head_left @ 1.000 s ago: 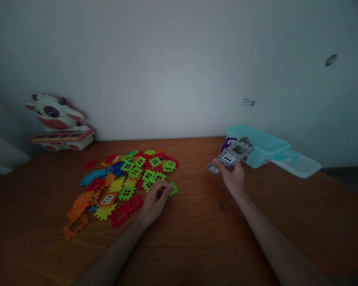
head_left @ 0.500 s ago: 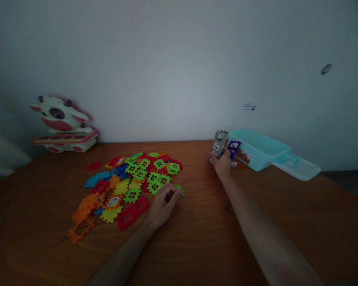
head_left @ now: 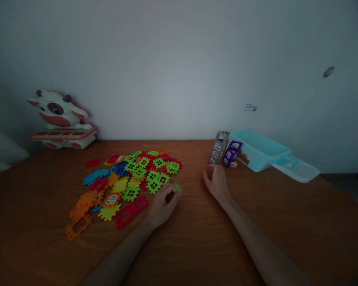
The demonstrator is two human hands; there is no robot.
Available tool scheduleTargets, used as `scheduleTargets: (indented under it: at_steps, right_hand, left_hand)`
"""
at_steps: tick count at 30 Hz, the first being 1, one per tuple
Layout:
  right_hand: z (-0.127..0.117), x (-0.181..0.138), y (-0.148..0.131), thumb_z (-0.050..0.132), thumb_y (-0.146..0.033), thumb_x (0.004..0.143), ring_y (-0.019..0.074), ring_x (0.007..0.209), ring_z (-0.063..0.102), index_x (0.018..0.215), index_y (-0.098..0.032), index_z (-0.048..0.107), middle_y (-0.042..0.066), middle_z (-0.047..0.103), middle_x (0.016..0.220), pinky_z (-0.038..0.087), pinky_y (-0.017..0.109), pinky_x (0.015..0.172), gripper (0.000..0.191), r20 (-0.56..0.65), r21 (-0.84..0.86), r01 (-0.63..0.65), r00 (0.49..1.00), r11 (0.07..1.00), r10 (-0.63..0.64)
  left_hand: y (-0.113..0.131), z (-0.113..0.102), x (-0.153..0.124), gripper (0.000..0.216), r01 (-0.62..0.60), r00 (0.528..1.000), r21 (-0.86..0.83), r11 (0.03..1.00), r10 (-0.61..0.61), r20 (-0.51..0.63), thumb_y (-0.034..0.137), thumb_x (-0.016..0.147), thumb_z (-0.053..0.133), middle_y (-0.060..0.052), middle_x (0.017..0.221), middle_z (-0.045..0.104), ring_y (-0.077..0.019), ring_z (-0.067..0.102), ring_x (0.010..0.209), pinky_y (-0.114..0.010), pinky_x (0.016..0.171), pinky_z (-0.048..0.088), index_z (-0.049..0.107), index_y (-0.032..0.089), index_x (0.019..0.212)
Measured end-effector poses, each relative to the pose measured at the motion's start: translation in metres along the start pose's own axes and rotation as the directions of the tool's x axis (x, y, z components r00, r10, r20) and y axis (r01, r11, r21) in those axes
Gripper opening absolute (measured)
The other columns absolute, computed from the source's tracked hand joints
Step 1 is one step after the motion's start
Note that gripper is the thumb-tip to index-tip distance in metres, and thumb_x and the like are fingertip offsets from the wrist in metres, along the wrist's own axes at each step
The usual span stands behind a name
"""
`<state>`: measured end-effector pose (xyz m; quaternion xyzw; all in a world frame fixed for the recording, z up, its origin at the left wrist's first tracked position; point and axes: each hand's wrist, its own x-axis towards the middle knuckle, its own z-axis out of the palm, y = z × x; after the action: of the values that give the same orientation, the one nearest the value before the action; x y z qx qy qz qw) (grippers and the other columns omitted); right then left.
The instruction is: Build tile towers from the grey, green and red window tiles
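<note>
My left hand [head_left: 164, 203] rests at the right edge of the pile, its fingers curled and its thumb tip against them. Just beyond those fingertips shows a green building piece [head_left: 178, 186], partly covered; whether they grip it is hidden. My right hand [head_left: 217, 182] is over the table with thumb and fingers apart, holding nothing visible. Right behind it a grey tower of joined window tiles [head_left: 218, 147] stands upright, slightly tilted in view. A shorter purple tile stack [head_left: 232, 154] stands beside it, with a small white window piece [head_left: 233, 165] at its foot.
A pile of notched plastic tiles [head_left: 131, 184] in green, red, orange, yellow and blue spreads across the left and middle. Behind the purple stack sits a turquoise box [head_left: 262, 159] with its pale lid [head_left: 301, 170]. A cow-shaped toy keyboard [head_left: 62, 133] stands back left against the wall.
My right hand has let go of the grey tower and drawn back towards me. The tower stays standing beside the purple stack. My left hand has hardly moved.
</note>
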<state>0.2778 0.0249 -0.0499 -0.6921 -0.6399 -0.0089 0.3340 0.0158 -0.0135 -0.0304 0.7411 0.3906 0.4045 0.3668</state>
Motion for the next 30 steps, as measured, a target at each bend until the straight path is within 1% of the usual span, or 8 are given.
scheduleTargets:
  at_steps: [2,4,7,11,19,21,25,30]
  right_hand:
    - [0.003,0.002,-0.014,0.044,-0.039,0.097,0.0321,0.128,0.053,0.128,-0.018,0.059,0.018,0.060,0.133,0.040,0.051,0.112,0.040,0.113,-0.002,0.142,0.984,0.990,-0.141]
    - [0.009,0.012,-0.023,0.046,-0.038,0.097,0.0303,0.138,0.047,0.134,-0.020,0.058,0.016,0.053,0.147,0.036,0.048,0.116,0.042,0.202,-0.011,0.222,0.955,0.975,-0.215]
    - [0.019,0.033,-0.024,0.046,-0.041,0.098,0.0326,0.146,0.037,0.140,-0.014,0.055,0.019,0.047,0.154,0.030,0.048,0.119,0.050,0.302,-0.047,0.255,0.925,0.966,-0.229]
    - [0.026,0.053,-0.014,0.042,-0.046,0.101,0.0337,0.147,0.037,0.142,-0.011,0.054,0.021,0.046,0.155,0.027,0.047,0.121,0.055,0.383,-0.103,0.253,0.903,0.962,-0.197]
    - [0.023,0.060,0.003,0.036,-0.049,0.103,0.0345,0.149,0.034,0.147,-0.009,0.049,0.023,0.043,0.156,0.025,0.049,0.121,0.060,0.401,-0.185,0.221,0.907,0.958,-0.131]
    - [0.023,0.061,0.006,0.034,-0.049,0.104,0.0358,0.148,0.035,0.146,-0.007,0.049,0.025,0.043,0.156,0.026,0.050,0.121,0.062,0.400,-0.196,0.219,0.908,0.956,-0.126]
    - [0.019,0.063,0.013,0.030,-0.047,0.105,0.0337,0.145,0.040,0.143,-0.008,0.053,0.024,0.048,0.152,0.029,0.047,0.120,0.059,0.402,-0.188,0.252,0.902,0.949,-0.160]
    - [0.010,0.065,0.027,0.029,-0.046,0.105,0.0308,0.143,0.044,0.141,-0.010,0.055,0.021,0.052,0.150,0.033,0.044,0.119,0.057,0.405,-0.147,0.300,0.887,0.942,-0.220]
  left_hand:
    - [0.002,0.000,0.000,0.034,-0.012,1.000,0.010,1.000,0.012,0.013,0.048,0.098,0.053,-0.003,0.084,0.064,-0.0171,0.060,0.079,-0.029,0.074,0.048,0.064,0.020,0.083]
    - [0.004,-0.001,0.000,0.032,-0.028,0.999,0.018,0.999,0.027,0.027,0.046,0.098,0.053,-0.004,0.085,0.064,-0.0174,0.060,0.080,-0.030,0.075,0.048,0.063,0.020,0.083]
    - [0.005,-0.001,-0.001,0.030,-0.045,0.998,0.035,0.998,0.043,0.045,0.043,0.099,0.053,-0.004,0.085,0.063,-0.0173,0.060,0.080,-0.030,0.075,0.047,0.062,0.020,0.082]
    - [0.007,0.000,-0.002,0.030,-0.049,0.996,0.055,0.997,0.045,0.071,0.042,0.099,0.052,-0.004,0.085,0.062,-0.0170,0.059,0.078,-0.029,0.071,0.046,0.061,0.020,0.081]
    - [0.005,0.001,-0.003,0.030,-0.064,0.991,0.055,0.996,0.056,0.124,0.040,0.100,0.052,-0.005,0.087,0.062,-0.0173,0.059,0.082,-0.030,0.076,0.047,0.060,0.019,0.080]
    - [0.004,0.001,-0.003,0.030,-0.062,0.990,0.053,0.997,0.055,0.127,0.040,0.100,0.052,-0.005,0.087,0.062,-0.0170,0.059,0.081,-0.029,0.074,0.046,0.060,0.019,0.080]
    - [0.003,0.002,-0.004,0.030,-0.053,0.991,0.067,0.996,0.044,0.125,0.040,0.100,0.052,-0.004,0.086,0.061,-0.0161,0.056,0.077,-0.028,0.069,0.044,0.060,0.019,0.080]
    - [0.003,0.002,-0.004,0.031,-0.051,0.990,0.054,0.997,0.044,0.134,0.040,0.100,0.051,-0.005,0.087,0.061,-0.0167,0.057,0.080,-0.028,0.072,0.044,0.059,0.018,0.080]
